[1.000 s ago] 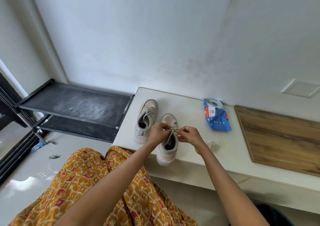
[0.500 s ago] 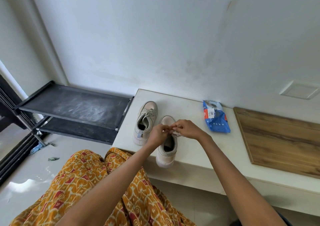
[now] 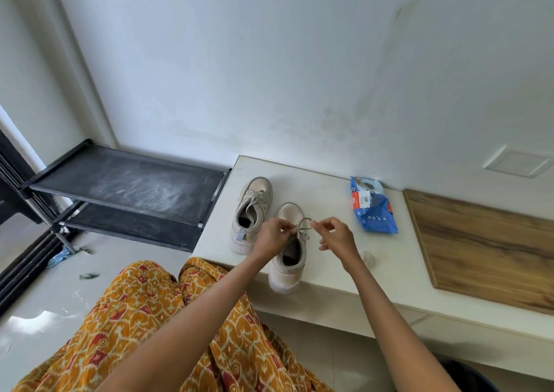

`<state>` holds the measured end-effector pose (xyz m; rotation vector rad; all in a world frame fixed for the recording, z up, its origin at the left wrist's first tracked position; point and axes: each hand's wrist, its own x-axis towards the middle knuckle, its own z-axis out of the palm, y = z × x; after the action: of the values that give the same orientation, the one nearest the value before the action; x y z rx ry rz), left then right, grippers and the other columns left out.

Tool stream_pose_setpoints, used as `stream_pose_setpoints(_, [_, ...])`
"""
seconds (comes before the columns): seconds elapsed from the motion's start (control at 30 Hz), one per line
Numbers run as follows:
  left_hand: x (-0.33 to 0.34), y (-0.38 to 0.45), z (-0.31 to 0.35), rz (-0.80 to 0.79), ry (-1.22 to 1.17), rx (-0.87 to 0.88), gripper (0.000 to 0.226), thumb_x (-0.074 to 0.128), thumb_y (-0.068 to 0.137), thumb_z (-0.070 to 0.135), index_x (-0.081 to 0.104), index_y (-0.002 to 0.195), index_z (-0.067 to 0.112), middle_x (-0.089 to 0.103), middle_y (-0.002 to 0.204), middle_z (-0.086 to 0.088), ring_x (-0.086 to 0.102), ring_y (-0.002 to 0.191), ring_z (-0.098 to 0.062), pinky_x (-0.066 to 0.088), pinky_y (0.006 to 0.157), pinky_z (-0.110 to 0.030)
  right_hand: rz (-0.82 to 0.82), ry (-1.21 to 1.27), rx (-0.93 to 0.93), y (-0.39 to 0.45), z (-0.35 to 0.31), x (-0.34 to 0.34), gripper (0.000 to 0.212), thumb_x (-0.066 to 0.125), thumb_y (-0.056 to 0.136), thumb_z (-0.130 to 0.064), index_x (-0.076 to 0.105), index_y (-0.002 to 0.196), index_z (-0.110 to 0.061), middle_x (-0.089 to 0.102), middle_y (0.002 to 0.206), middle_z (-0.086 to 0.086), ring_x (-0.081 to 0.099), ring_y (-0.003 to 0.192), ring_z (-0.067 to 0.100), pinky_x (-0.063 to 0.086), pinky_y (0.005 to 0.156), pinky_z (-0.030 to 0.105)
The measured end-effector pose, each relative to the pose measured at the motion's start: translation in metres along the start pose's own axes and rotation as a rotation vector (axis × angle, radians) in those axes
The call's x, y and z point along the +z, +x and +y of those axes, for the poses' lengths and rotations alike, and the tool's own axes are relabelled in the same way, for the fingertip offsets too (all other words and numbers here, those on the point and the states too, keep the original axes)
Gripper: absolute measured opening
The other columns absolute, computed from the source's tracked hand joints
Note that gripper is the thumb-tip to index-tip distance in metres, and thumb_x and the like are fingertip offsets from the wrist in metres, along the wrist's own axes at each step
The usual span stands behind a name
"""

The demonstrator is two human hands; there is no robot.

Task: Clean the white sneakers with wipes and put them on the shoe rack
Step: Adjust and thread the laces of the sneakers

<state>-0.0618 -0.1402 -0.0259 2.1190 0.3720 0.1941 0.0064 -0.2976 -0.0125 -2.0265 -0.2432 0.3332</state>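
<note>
Both hands, left [image 3: 274,235] and right [image 3: 337,235], pinch the lace [image 3: 303,225] of the near sneaker [image 3: 289,256] with closed fingers, probably tying it on the counter [image 3: 329,199] before racking.

The person wears a loose garment [image 3: 168,325] of orange-mustard cloth, printed all over with small red and pale cream figures, like swirls and diamonds. The cloth falls in soft folds over the lap and knees. Both forearms are bare, with no sleeve visible on them. The left hand [image 3: 274,235] and the right hand [image 3: 337,237] carry no ring, watch or bracelet.
</note>
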Motion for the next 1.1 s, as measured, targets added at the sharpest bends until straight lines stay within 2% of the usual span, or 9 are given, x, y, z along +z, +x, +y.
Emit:
stream_pose_setpoints(0.1, [0.006, -0.002, -0.002, 0.054, -0.005, -0.012, 0.018, 0.064, 0.087, 0.020, 0.073, 0.098, 0.008, 0.072, 0.095, -0.006, 0.065, 0.089, -0.017, 0.044, 0.074, -0.021, -0.230, 0.068, 0.041, -0.013, 0.012, 0.002, 0.016, 0.068, 0.085, -0.025, 0.067, 0.094, -0.011, 0.066, 0.085, 0.005, 0.063, 0.074, 0.017, 0.058, 0.071, 0.034])
stream_pose_setpoints(0.23, [0.005, -0.003, -0.001, 0.073, -0.011, -0.014, 0.018, 0.064, 0.087, 0.020, 0.073, 0.098, 0.008, 0.072, 0.095, -0.006, 0.065, 0.089, -0.016, 0.044, 0.074, -0.019, -0.177, 0.142, -0.023, -0.017, 0.012, 0.011, 0.005, 0.067, 0.086, -0.017, 0.069, 0.085, -0.013, 0.068, 0.077, 0.002, 0.066, 0.074, 0.016, 0.056, 0.069, 0.028])
stream_pose_setpoints(0.37, [0.005, -0.004, 0.000, 0.043, 0.032, 0.016, 0.018, 0.065, 0.087, 0.019, 0.073, 0.099, 0.008, 0.072, 0.096, -0.006, 0.064, 0.091, -0.016, 0.043, 0.075, -0.020, -0.204, 0.068, -0.030, -0.013, 0.006, 0.008, 0.020, 0.052, 0.090, -0.006, 0.057, 0.070, -0.008, 0.063, 0.070, 0.007, 0.062, 0.069, 0.020, 0.057, 0.070, 0.030])
stream_pose_setpoints(0.5, [0.006, -0.004, -0.001, 0.042, 0.040, 0.023, 0.019, 0.065, 0.086, 0.020, 0.073, 0.099, 0.009, 0.072, 0.096, -0.005, 0.064, 0.090, -0.016, 0.042, 0.074, -0.019, -0.271, 0.050, 0.018, -0.004, 0.001, -0.001, 0.014, 0.049, 0.094, -0.013, 0.054, 0.082, -0.008, 0.061, 0.082, 0.005, 0.063, 0.077, 0.019, 0.058, 0.072, 0.038])
stream_pose_setpoints(0.6, [0.006, -0.004, -0.003, 0.052, 0.051, 0.044, 0.018, 0.066, 0.085, 0.022, 0.073, 0.098, 0.010, 0.071, 0.096, -0.005, 0.063, 0.090, -0.015, 0.039, 0.072, -0.017, -0.133, -0.070, -0.118, 0.000, -0.015, -0.009, 0.017, 0.062, 0.089, -0.030, 0.062, 0.103, -0.020, 0.060, 0.102, -0.006, 0.056, 0.075, 0.009, 0.051, 0.063, 0.026])
stream_pose_setpoints(0.73, [-0.001, -0.003, 0.000, 0.006, 0.047, 0.082, 0.017, 0.065, 0.085, 0.018, 0.073, 0.096, 0.007, 0.071, 0.093, -0.008, 0.063, 0.086, -0.018, 0.043, 0.071, -0.024, -0.416, -0.421, -0.331, 0.004, -0.035, -0.003, 0.046, 0.071, 0.081, -0.034, 0.058, 0.124, -0.027, 0.055, 0.110, -0.014, 0.054, 0.081, 0.008, 0.046, 0.075, 0.021])
stream_pose_setpoints(0.83, [-0.008, 0.002, -0.001, -0.051, 0.111, 0.061, 0.020, 0.069, 0.083, 0.023, 0.073, 0.089, 0.005, 0.067, 0.079, -0.009, 0.060, 0.075, -0.021, 0.045, 0.065, -0.031, -0.494, -0.541, -0.305, 0.009, -0.034, 0.003, 0.041, 0.071, 0.081, -0.019, 0.062, 0.122, -0.018, 0.065, 0.104, -0.001, 0.058, 0.081, 0.009, 0.045, 0.073, 0.020])
stream_pose_setpoints(0.93, [-0.021, 0.010, 0.000, -0.126, 0.184, 0.013, 0.027, 0.067, 0.084, 0.031, 0.071, 0.076, 0.005, 0.060, 0.065, -0.004, 0.050, 0.057, -0.014, 0.033, 0.049, -0.023, -0.421, -0.346, -0.197, 0.011, -0.026, 0.000, 0.027, 0.070, 0.083, -0.016, 0.070, 0.109, -0.010, 0.072, 0.092, 0.008, 0.067, 0.074, 0.013, 0.057, 0.074, 0.026])
stream_pose_setpoints(1.1, [-0.049, 0.020, 0.020, -0.065, -0.613, -0.271, 0.042, 0.041, 0.099, 0.037, 0.056, 0.076, 0.006, 0.057, 0.073, -0.009, 0.055, 0.059, -0.016, 0.047, 0.058, -0.025, -0.352, -0.116, -0.081, 0.009, -0.019, 0.002, 0.019, 0.071, 0.082, -0.011, 0.072, 0.100, -0.007, 0.072, 0.091, 0.010, 0.068, 0.071, 0.009, 0.058, 0.070, 0.025])
